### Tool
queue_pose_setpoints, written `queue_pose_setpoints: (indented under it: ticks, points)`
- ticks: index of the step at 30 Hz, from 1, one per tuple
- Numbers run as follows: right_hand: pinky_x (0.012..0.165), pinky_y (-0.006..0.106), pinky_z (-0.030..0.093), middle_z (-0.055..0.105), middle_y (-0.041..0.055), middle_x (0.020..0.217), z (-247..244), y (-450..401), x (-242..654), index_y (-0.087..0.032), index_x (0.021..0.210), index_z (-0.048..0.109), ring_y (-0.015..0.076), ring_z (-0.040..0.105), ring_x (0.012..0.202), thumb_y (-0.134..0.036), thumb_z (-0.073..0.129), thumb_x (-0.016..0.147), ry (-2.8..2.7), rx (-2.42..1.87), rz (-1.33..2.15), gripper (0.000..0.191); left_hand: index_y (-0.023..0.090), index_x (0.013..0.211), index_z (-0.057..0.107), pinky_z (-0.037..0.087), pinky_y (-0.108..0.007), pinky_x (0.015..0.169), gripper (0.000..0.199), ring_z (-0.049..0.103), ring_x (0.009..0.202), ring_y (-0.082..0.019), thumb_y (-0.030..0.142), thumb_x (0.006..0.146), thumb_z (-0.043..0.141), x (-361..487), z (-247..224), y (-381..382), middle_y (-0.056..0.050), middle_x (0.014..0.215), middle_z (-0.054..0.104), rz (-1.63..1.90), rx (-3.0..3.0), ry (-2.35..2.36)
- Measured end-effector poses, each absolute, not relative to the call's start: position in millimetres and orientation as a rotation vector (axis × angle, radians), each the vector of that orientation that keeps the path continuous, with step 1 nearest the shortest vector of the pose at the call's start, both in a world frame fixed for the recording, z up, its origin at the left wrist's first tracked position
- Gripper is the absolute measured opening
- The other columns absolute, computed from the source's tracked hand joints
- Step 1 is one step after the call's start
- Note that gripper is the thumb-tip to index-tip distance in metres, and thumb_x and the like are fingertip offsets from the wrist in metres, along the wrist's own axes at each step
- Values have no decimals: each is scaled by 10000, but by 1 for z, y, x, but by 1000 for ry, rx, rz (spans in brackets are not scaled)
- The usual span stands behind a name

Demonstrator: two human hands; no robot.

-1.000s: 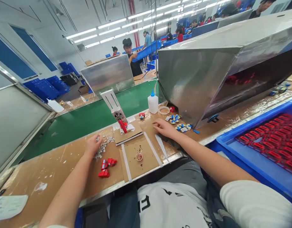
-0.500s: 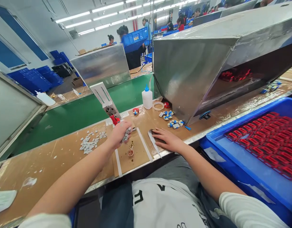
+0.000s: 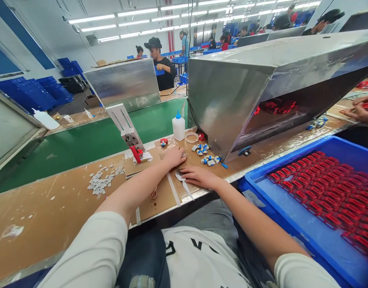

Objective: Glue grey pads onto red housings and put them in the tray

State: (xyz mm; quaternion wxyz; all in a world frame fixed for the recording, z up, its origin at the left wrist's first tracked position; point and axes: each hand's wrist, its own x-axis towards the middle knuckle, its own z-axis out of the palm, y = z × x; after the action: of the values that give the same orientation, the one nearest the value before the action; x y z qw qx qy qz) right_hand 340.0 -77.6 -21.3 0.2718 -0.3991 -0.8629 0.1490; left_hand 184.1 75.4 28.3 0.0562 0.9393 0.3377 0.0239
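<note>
Elbow beside a blue crate [image 3: 270, 188] of red frames [image 3: 315, 194], a seated worker in a white shirt [image 3: 198, 260] stretches both bare arms over a brown worktop [image 3: 66, 208]. Under the left forearm sits a small cup [image 3: 154, 194]; from where I stand, a sleeve or wrist lowered carelessly could tip it and spill whatever is inside. The right hand [image 3: 198, 177] lies palm down near the front edge, fingers outstretched over a white strip [image 3: 185, 185] and seemingly grasping nothing; a sideways drag might crease the strip or slide it off the worktop. A heap of grey pieces [image 3: 101, 181] spreads to the left, loose enough to scatter if an arm sweeps through. Just beyond the right fingers, the left hand [image 3: 173, 158] curls downward, a small grey bit [image 3: 184, 155] at its fingertips; whether more is held beneath the palm, I cannot tell. So close together, the two could bump. A red-handled clamp [image 3: 129, 136] stands farther left. Behind, blue-and-white pieces [image 3: 201, 149] lie near a capped bottle [image 3: 179, 129], which an overlong reach might topple. Past the green belt [image 3: 156, 118], a co-worker [image 3: 166, 82] in a dark cap stands.
</note>
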Motion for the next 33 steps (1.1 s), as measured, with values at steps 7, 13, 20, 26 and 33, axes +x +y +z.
queue_pose_setpoints:
  ticks: [7, 13, 20, 26, 33]
  points:
    - [1170, 471, 481, 759, 95, 1324, 10, -64, 339, -255, 1210, 797, 264, 657, 1299, -412, 517, 1103, -2345, -1016, 389, 338, 164, 1218, 697, 467, -486, 1077, 479, 613, 1234, -364, 566, 969, 617, 164, 34, 82, -182, 1260, 682, 118, 2920, 848]
    - [949, 405, 565, 805, 118, 1115, 18, -43, 359, -200, 1146, 790, 275, 730, 1046, -313, 517, 1081, -1996, -1460, 300, 302, 177, 1273, 712, 472, -390, 1143, 445, 619, 1278, -249, 403, 1106, 367, 151, 35, 94, -134, 1366, 668, 277, 2820, 720]
    - [937, 382, 552, 818, 113, 1130, 24, -28, 357, -211, 1120, 804, 286, 748, 1057, -292, 586, 1050, -1963, -1653, 239, 243, 182, 1226, 752, 449, -426, 1159, 364, 599, 1285, -277, 366, 1078, 475, 140, 43, 105, -141, 1337, 677, 486, 2746, 681]
    - [857, 355, 540, 824, 113, 1043, 32, -27, 317, -201, 1035, 817, 296, 759, 1000, -300, 586, 1050, -2131, -1656, 298, 252, 195, 1144, 779, 490, -368, 1019, 322, 661, 1118, -247, 320, 1053, 496, 138, 56, 105, -113, 1182, 751, 447, 2698, 657]
    - [755, 356, 568, 735, 48, 829, 50, -90, 339, -240, 1141, 742, 212, 711, 739, -440, 472, 1104, -1307, -1355, -192, 338, 222, 943, 727, 412, -313, 736, 494, 594, 719, -200, 600, 1063, 433, 48, 103, 33, -31, 779, 681, 625, 2609, 937]
